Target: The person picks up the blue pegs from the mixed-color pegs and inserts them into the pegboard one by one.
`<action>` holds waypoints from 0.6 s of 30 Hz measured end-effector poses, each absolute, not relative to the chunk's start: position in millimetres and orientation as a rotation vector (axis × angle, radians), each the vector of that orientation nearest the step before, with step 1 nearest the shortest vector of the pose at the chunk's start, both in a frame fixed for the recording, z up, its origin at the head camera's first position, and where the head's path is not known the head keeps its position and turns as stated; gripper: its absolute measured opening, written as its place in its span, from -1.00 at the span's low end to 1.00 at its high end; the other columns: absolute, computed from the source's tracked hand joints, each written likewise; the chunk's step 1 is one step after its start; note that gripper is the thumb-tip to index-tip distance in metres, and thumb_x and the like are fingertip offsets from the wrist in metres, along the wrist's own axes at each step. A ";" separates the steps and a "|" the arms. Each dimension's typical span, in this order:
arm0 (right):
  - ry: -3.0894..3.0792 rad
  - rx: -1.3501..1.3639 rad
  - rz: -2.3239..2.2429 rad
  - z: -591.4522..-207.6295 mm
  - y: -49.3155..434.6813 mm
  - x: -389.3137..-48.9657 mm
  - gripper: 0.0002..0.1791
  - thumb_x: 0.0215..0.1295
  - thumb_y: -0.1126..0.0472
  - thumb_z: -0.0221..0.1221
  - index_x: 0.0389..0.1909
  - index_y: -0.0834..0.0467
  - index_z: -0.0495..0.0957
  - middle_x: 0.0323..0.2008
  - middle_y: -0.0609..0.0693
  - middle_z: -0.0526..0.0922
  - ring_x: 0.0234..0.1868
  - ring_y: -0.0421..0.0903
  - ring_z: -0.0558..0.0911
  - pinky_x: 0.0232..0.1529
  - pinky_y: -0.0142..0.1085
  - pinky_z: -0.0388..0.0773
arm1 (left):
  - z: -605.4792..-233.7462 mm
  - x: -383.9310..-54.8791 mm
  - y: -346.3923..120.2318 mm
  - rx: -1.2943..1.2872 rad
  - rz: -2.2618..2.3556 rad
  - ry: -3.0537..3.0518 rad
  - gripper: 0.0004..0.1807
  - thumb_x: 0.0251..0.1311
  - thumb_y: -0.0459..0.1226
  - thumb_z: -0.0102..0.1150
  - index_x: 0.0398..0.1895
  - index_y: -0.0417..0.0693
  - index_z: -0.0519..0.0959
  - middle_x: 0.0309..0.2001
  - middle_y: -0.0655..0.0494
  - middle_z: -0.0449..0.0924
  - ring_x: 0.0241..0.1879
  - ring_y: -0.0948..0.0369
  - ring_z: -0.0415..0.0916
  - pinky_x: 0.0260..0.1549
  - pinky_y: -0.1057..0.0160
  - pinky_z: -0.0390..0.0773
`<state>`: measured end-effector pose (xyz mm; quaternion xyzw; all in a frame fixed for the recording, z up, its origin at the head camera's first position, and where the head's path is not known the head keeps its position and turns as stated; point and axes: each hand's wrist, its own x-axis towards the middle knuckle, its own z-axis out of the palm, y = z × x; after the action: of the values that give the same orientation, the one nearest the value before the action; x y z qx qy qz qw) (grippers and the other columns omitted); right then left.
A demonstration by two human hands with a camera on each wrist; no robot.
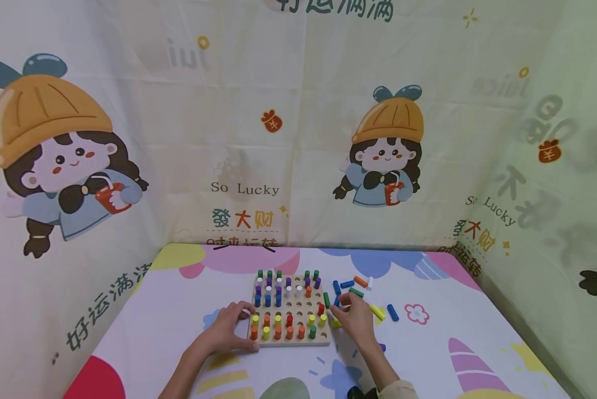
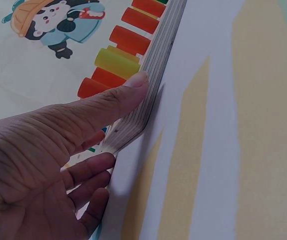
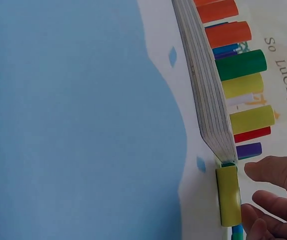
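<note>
A wooden pegboard [image 1: 291, 343] stands on the table, filled in part with upright coloured pegs. My left hand [image 1: 227, 328] grips its near left corner. In the left wrist view the thumb [image 2: 137, 80] presses the front edge beside orange and yellow pegs, the other fingers curled near the side. Right of the board, my right hand [image 1: 354, 317] hovers low over loose pegs, its fingertips close to a blue peg [image 1: 336, 301]. In the right wrist view its thumb and fingers stand apart, with nothing seen between them. A yellow peg [image 3: 228, 196] lies just beside these fingers.
Loose pegs lie right of the board: a green peg [image 1: 327, 300] against its side, a yellow peg [image 1: 377, 312], a blue peg [image 1: 392, 312], an orange peg [image 1: 360, 281] and a white peg [image 1: 370, 283]. A purple peg [image 1: 382, 347] shows beside the right forearm. Printed cloth walls surround the table.
</note>
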<state>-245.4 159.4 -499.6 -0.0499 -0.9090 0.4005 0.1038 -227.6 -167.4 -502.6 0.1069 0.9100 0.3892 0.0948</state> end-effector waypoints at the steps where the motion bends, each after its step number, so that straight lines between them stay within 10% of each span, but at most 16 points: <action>1: -2.684 -0.148 1.182 -499.6 159.1 -246.9 -0.66 0.19 0.19 0.46 -0.12 0.28 0.62 -0.21 0.12 0.70 -0.26 -0.03 0.65 -0.31 -0.23 0.67 | -502.0 -227.7 -168.2 0.322 1.155 2.700 -0.22 -0.21 -0.03 0.72 0.08 0.07 0.45 0.05 0.01 0.50 0.14 -0.08 0.35 0.18 -0.29 0.39; 18: -2.696 -0.203 1.181 -502.5 156.1 -257.5 -0.71 0.19 0.25 0.44 -0.15 0.30 0.62 -0.30 0.08 0.66 -0.33 -0.07 0.58 -0.33 -0.28 0.64 | -499.8 -225.5 -168.9 0.319 1.158 2.698 -0.24 -0.20 -0.09 0.72 0.08 0.06 0.45 0.06 -0.01 0.50 0.13 -0.08 0.35 0.19 -0.30 0.37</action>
<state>-257.5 156.1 -502.5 -0.0685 -0.9096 0.3985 0.0956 -225.5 -168.9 -499.8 0.1077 0.9095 0.3904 0.0942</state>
